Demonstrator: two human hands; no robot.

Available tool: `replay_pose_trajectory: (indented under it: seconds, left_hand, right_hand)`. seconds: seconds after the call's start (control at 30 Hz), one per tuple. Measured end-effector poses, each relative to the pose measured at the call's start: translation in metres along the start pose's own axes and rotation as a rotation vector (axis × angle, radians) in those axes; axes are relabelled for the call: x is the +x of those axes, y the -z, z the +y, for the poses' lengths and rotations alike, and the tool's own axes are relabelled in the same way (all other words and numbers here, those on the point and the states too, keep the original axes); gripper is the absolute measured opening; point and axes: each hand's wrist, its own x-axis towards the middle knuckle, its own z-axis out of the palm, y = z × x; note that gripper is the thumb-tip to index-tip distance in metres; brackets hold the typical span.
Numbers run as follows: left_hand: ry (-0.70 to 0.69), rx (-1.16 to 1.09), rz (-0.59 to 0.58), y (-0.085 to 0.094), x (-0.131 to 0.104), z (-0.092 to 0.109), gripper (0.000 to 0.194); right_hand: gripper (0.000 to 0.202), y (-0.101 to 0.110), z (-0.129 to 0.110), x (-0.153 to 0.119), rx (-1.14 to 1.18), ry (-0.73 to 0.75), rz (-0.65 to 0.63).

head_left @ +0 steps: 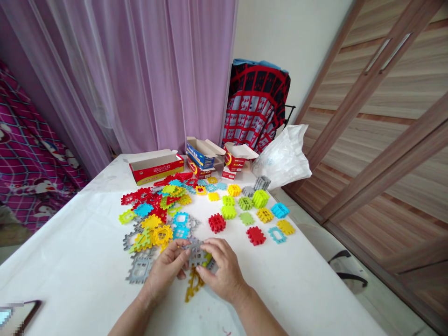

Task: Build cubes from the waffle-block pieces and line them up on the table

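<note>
Between my two hands is a grey interlocking plastic tile point(197, 254) with a window-like grid and toothed edges. My left hand point(171, 263) pinches its left side, while the fingers and thumb of my right hand point(222, 268) close on its right side. Below the tile, a mustard-yellow triangular piece point(192, 284) lies on the table, and a green piece point(207, 259) shows partly behind my right fingers. Left of my left hand rest more grey tiles point(140, 270). Yellow tiles point(163, 234) and blue tiles point(181, 225) lie just beyond my hands.
A mixed heap of red, green and blue tiles point(143, 210) spreads over the left. Neat stacks, including a red one point(217, 223) and a green one point(261, 199), stand at right. Open boxes point(156, 170) and a white plastic bag point(285, 158) sit at the back of the white table point(87, 242).
</note>
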Motion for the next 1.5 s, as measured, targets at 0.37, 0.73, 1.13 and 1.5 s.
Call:
replay_pose_trajectory:
  seconds: [0.37, 0.73, 1.13, 1.5]
  left_hand:
    - [-0.018, 0.012, -0.081, 0.002, 0.006, -0.013, 0.063]
    - [0.010, -0.009, -0.058, -0.002, -0.003, 0.004, 0.066]
    - [0.066, -0.032, -0.070, -0.003, 0.001, -0.001, 0.068]
    - [0.096, -0.001, -0.058, -0.004, 0.001, 0.003, 0.071]
  right_hand:
    - [0.043, 0.016, -0.011, 0.011, -0.116, 0.003, -0.211]
    - [0.062, 0.021, -0.003, 0.018, -0.138, -0.088, -0.264]
    - [0.056, 0.108, 0.076, 0.032, -0.274, -0.195, -0.072]
    - [0.053, 0.200, 0.150, 0.104, -0.633, -0.259, -0.296]
